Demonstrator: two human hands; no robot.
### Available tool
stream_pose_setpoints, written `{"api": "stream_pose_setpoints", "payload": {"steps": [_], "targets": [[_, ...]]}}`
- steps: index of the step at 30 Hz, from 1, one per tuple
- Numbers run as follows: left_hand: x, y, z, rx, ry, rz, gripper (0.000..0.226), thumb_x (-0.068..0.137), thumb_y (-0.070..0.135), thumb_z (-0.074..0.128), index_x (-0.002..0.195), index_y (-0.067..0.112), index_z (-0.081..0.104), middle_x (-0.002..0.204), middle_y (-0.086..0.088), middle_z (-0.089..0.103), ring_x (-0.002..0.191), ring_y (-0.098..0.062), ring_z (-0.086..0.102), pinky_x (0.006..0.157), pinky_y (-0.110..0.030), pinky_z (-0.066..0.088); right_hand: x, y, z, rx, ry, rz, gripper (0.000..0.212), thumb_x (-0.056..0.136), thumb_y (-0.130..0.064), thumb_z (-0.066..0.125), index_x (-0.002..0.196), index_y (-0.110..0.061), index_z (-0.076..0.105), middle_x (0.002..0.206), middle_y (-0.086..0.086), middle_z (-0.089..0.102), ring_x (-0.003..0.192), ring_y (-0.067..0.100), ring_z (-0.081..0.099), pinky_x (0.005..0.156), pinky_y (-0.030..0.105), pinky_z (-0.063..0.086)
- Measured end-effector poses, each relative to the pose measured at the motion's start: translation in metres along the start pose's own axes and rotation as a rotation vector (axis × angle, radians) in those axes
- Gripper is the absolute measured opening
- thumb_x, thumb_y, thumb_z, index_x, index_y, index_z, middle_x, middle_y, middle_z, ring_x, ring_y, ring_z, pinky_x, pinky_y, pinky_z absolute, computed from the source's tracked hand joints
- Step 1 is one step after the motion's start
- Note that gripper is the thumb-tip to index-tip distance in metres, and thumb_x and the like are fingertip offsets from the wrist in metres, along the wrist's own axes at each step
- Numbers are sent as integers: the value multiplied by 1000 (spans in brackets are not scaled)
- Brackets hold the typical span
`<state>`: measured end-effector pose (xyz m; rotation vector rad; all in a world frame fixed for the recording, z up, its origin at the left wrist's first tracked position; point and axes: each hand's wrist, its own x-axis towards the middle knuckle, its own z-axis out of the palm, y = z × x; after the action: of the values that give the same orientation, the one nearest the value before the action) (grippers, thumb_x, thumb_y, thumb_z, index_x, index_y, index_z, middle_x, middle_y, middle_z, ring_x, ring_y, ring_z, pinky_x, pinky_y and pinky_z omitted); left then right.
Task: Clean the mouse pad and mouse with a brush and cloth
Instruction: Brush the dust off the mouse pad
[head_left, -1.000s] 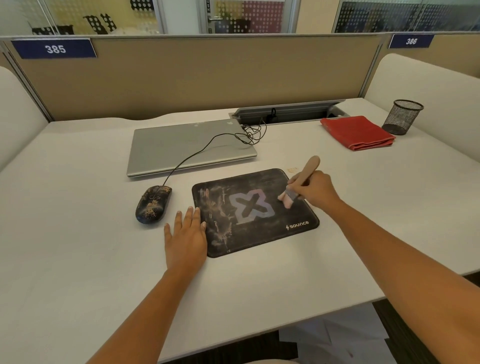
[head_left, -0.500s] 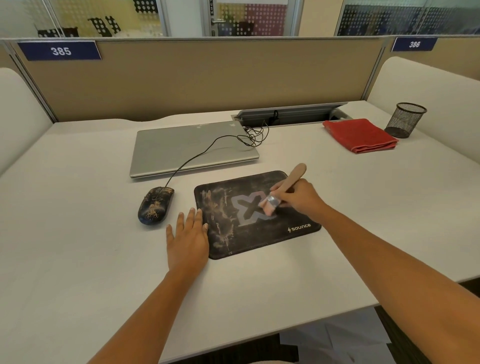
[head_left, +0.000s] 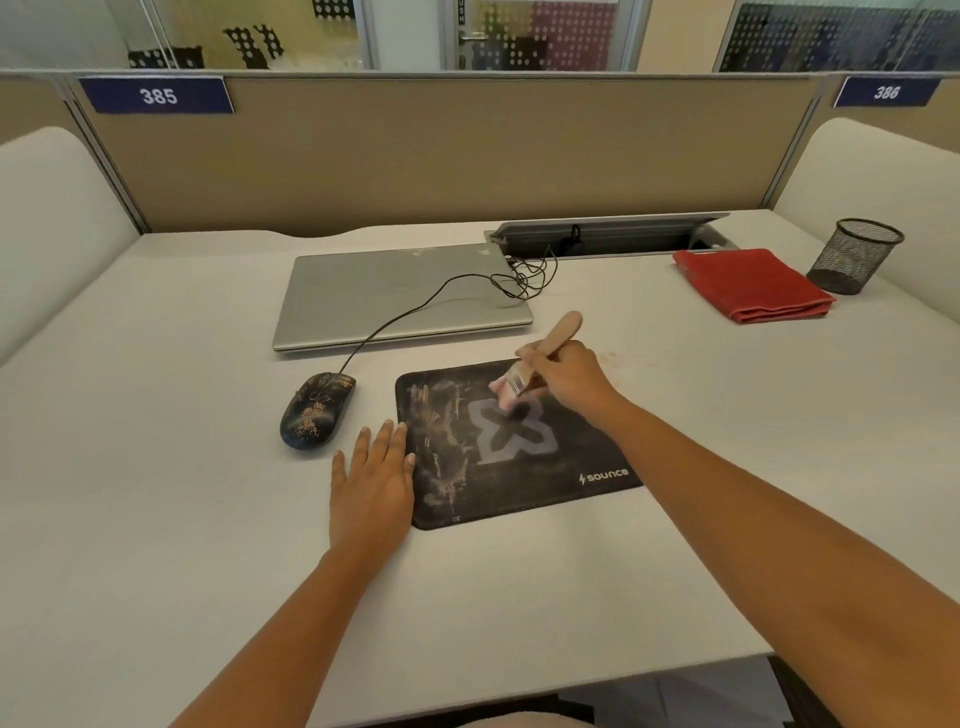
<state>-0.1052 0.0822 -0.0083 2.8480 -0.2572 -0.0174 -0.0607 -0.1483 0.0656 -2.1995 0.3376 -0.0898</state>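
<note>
Wooden-handled brush (head_left: 561, 332) clenched in right hand (head_left: 571, 382), bristles sweeping dust off mouse pad (head_left: 540, 483). Rests left hand (head_left: 371, 483) flat, fingers straight, against pad's edge, likely to stop sliding.

Pale desk (head_left: 156, 519), closed silver laptop (head_left: 395, 296) towards the back, black mouse (head_left: 317, 410) (speckled with dust) in front of it, smeared black mouse pad (head_left: 519, 488) near the mouse, left hand (head_left: 371, 483) flat between them, folded red cloth (head_left: 753, 283) far right, mesh cup (head_left: 852, 257) just beside it.
</note>
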Motion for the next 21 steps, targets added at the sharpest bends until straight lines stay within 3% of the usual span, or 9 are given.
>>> {"api": "stream_pose_setpoints", "payload": {"steps": [2, 6, 8, 12, 18, 21], "targets": [[0, 0, 0, 4, 1, -8, 49, 101, 32, 14, 148, 23, 7, 157, 3, 7, 146, -18, 0, 118, -41, 1, 5, 5, 1, -60, -66, -13, 32, 95, -30, 50, 116, -9, 61, 112, 12, 64, 85, 18, 60, 80, 27, 50], [1, 1, 0, 11, -7, -18, 50, 100, 33, 13, 149, 24, 6, 157, 4, 6, 145, -17, -1, 117, -40, 0, 18, 20, -29, -309, 54, 53, 35, 95, -31, 49, 111, -1, 60, 106, 16, 65, 89, 25, 63, 78, 28, 47], [1, 2, 0, 16, -12, -23, 50, 100, 33, 12, 149, 24, 5, 157, 5, 4, 145, -17, -2, 117, -40, -1, 22, 25, -44, -405, 109, 49, 35, 96, -29, 48, 107, 0, 61, 100, 15, 68, 79, 21, 61, 70, 24, 44], [1, 2, 0, 16, -9, -29, 49, 100, 33, 13, 149, 25, 5, 157, 6, 5, 145, -16, -2, 117, -39, 0, 17, 15, -40, -243, 139, -60, 27, 94, -24, 52, 106, -3, 65, 82, 5, 67, 63, 9, 59, 60, 11, 40], [0, 2, -1, 5, -2, -31, 49, 101, 33, 15, 148, 25, 7, 157, 5, 7, 145, -16, 0, 118, -39, 1, 16, 3, -2, -1, -54, -69, 17, 88, -19, 61, 102, -11, 68, 103, 9, 68, 89, 17, 61, 80, 26, 51], [0, 3, -2, -8, 5, -36, 49, 101, 33, 16, 148, 25, 9, 157, 5, 9, 145, -15, 0, 118, -39, 1, 27, 17, -20, -71, 38, 10, 23, 88, -21, 62, 106, -7, 66, 107, 13, 67, 97, 24, 63, 86, 32, 53]]}}
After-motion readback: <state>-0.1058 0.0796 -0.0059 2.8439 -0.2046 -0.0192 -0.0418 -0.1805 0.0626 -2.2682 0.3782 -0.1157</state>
